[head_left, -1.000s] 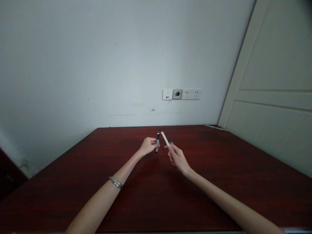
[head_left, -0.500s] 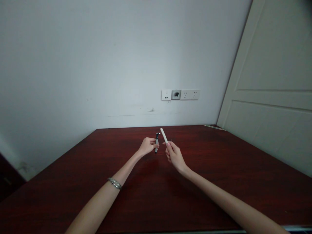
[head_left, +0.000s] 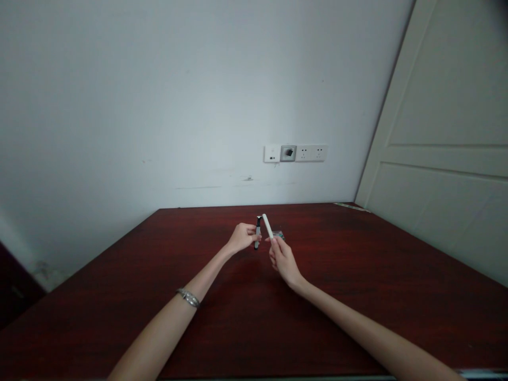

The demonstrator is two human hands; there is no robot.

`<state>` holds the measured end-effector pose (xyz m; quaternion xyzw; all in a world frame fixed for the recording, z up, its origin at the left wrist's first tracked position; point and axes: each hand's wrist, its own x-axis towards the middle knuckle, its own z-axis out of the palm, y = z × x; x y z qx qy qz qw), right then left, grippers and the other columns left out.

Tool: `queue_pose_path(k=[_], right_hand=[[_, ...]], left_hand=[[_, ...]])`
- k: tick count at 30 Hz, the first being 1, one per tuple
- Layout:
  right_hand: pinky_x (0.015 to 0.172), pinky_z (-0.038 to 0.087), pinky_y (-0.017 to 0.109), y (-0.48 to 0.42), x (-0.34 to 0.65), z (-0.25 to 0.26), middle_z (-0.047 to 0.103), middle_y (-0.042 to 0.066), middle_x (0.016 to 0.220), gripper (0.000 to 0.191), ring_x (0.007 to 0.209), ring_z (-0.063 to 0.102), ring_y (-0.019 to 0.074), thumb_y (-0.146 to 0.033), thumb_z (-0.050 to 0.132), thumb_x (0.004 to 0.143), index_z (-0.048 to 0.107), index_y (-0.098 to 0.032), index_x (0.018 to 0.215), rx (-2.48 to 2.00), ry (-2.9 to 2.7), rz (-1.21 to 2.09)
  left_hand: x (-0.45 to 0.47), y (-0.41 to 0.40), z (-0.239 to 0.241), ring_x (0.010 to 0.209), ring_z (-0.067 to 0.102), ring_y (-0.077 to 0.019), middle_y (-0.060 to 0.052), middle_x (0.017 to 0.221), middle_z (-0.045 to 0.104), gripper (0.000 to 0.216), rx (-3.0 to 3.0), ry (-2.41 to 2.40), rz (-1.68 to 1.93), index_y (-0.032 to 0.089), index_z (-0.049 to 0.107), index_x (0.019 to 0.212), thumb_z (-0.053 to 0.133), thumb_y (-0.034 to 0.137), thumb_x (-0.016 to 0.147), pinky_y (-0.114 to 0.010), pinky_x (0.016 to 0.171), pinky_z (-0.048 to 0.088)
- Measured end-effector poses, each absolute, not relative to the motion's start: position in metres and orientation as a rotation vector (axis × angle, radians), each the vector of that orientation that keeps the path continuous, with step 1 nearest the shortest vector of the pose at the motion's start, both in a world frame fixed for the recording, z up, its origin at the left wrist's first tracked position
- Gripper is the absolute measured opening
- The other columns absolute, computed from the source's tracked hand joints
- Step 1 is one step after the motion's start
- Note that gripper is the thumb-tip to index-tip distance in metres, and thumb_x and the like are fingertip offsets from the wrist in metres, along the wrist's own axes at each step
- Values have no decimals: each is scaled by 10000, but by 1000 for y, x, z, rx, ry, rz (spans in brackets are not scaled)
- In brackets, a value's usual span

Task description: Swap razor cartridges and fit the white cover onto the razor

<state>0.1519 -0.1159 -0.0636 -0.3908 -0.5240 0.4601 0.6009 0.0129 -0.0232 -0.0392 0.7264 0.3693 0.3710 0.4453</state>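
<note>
My left hand [head_left: 241, 237] pinches the handle of a razor [head_left: 257, 231], black and pale grey, which stands nearly upright with its narrow head on top. Just to the right, my right hand [head_left: 286, 263] is closed around the lower end of a slim white stick [head_left: 267, 225] with a rounded tip. The stick leans to the left, its upper end close to the razor's head; whether they touch I cannot tell. Beyond my right fingers lies a small flat item [head_left: 280, 234], partly hidden and too small to name.
Both hands are above a dark red wooden table [head_left: 222, 328]. A white wall [head_left: 178, 106] rises behind it, with a row of sockets and switches [head_left: 296, 153]. On the right stands a pale panelled door [head_left: 444, 121]. A thin strip [head_left: 352, 207] lies at the far right corner.
My right hand and the white stick have dropped slightly. The razor has shifted a little right and tilts more. The small flat item behind my right hand has come into view.
</note>
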Motion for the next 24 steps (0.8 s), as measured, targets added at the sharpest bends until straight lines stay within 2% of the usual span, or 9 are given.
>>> queue_pose_path(k=[4,10,15,20,24], right_hand=[[329,187,166,-119,151,-63,281,-88,518,390,392,234,51,-572,452,793,505,-193,871,-903,-1257,1077],[322,185,161,-113,146,-55,273,-92,517,414,379,216,44,-596,442,785,498,-196,875,-879,-1211,1029],[328,189,161,-111,146,-63,280,-87,524,400,387,227,47,-580,426,804,504,-196,885,-893,-1261,1035],[331,204,164,-108,147,-65,290,-84,530,395,389,234,50,-573,409,818,507,-196,887,-888,-1245,976],[341,214,165,-112,147,-68,312,-77,537,380,402,260,54,-559,420,821,515,-196,883,-910,-1315,1014]], left_hand=[[13,-23,-40,576,617,-137,-67,672,665,87,1744,983,925,91,622,737,614,145,670,-211,499,470],[15,-25,-40,628,627,-143,-63,697,674,93,1804,872,940,95,634,724,636,147,646,-222,563,484],[14,-25,-39,564,609,-128,-55,661,669,76,1793,967,911,96,631,724,611,139,664,-206,513,464],[13,-25,-36,613,626,-139,-61,677,674,67,1834,887,948,92,628,706,626,135,655,-210,549,475],[14,-26,-35,552,613,-132,-57,651,668,62,1783,997,912,93,622,720,593,124,675,-201,485,455]])
